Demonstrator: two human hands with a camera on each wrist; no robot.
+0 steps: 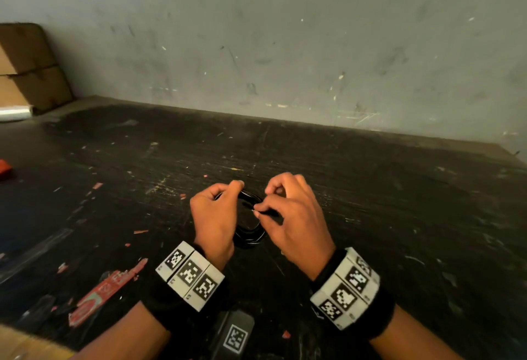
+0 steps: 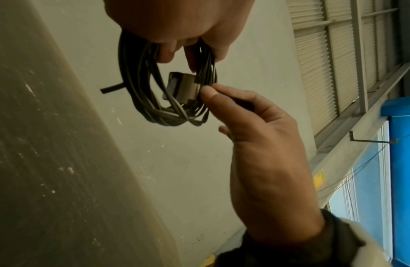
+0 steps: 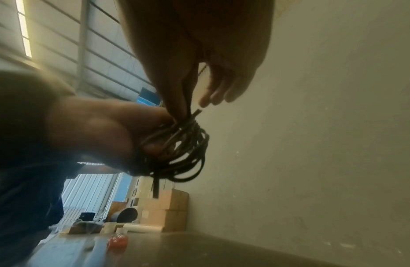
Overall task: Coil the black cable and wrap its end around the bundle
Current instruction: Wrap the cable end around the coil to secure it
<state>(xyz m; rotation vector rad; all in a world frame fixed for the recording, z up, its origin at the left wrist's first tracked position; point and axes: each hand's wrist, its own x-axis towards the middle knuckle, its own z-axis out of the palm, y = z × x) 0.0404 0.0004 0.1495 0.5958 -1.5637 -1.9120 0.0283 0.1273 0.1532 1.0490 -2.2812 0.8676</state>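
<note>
Coiling looks done; bundle (image 1: 248, 227) gripped by left hand (image 1: 214, 218), fingers curled through loops. Cable end (image 1: 263, 211) pinched by right hand (image 1: 293, 217). Next, probably: end gets wound tight round bundle.

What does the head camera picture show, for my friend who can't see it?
Two hands hold a coiled black cable just above a scratched black table. The left hand grips the coil's side, while the right hand pinches the cable's end. Both wrists wear bands with black-and-white square patterns.
</note>
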